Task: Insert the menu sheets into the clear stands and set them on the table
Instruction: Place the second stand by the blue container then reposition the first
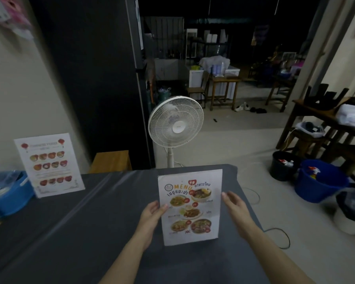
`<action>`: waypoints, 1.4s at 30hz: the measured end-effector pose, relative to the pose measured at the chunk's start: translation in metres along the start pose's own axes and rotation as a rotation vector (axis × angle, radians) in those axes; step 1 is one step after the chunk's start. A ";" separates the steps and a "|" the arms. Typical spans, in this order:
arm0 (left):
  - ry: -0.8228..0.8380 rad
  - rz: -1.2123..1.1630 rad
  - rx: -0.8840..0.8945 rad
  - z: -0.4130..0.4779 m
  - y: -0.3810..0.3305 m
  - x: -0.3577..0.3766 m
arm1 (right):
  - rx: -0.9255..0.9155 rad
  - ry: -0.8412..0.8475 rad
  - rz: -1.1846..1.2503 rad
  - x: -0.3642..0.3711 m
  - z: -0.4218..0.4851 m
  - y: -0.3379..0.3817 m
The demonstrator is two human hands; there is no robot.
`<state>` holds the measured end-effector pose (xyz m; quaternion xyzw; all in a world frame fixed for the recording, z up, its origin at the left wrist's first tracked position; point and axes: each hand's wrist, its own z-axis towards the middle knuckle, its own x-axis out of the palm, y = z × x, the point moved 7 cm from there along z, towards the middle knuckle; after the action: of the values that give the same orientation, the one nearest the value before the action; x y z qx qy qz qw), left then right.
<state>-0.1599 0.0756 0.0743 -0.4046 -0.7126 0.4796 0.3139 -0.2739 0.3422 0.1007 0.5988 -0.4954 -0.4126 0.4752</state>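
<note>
While the grey table (90,222) is filling the lower half of the view, the work is taking place at its far right end, toward five o'clock from frame centre. One menu (49,163) is already standing upright at the table's far left, at about nine o'clock, just beside a blue tub (10,197); it appears finished. A white fan (175,125) is standing on the floor beyond the table edge at twelve o'clock from the hands, facing this way.

The second menu (190,206) is being held upright between both hands. Whether its clear stand is already around it cannot be told; the base is not distinguishable.

The left hand (152,216) is gripping the sheet's left edge, thumb on the printed face. The right hand (237,210) is sitting just beside the right edge with fingers loosely spread, and contact there cannot be confirmed.

Judgement: the step in hand is setting this menu down. To do it well, the person should be keeping both edges supported, lowering the base flat onto the cloth, clear of the table's edge, squaring the face, and letting go only once it is standing unaided. Draught from the fan could tip it.
</note>
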 end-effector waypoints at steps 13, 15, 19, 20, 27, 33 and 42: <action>-0.032 0.149 0.243 0.013 -0.030 -0.003 | -0.058 -0.105 -0.153 0.016 0.020 0.011; -0.011 0.171 0.262 0.015 -0.033 -0.004 | -0.054 -0.113 -0.184 0.016 0.022 0.012; 0.039 0.190 0.311 0.028 -0.043 -0.001 | -0.058 -0.118 -0.229 0.015 0.030 0.016; 0.046 0.189 0.320 0.033 -0.047 0.000 | -0.060 -0.117 -0.232 0.014 0.034 0.018; 0.050 0.249 0.364 0.076 -0.087 0.028 | -0.080 -0.148 -0.245 -0.002 0.072 0.051; 0.027 0.225 0.375 0.135 -0.118 0.068 | -0.130 -0.160 -0.230 -0.014 0.134 0.086; -0.086 0.217 0.351 0.231 -0.131 0.129 | -0.121 -0.167 -0.222 -0.037 0.258 0.105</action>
<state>-0.4499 0.0619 0.1256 -0.3974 -0.5832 0.6440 0.2954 -0.5504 0.3309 0.1502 0.5837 -0.4381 -0.5400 0.4193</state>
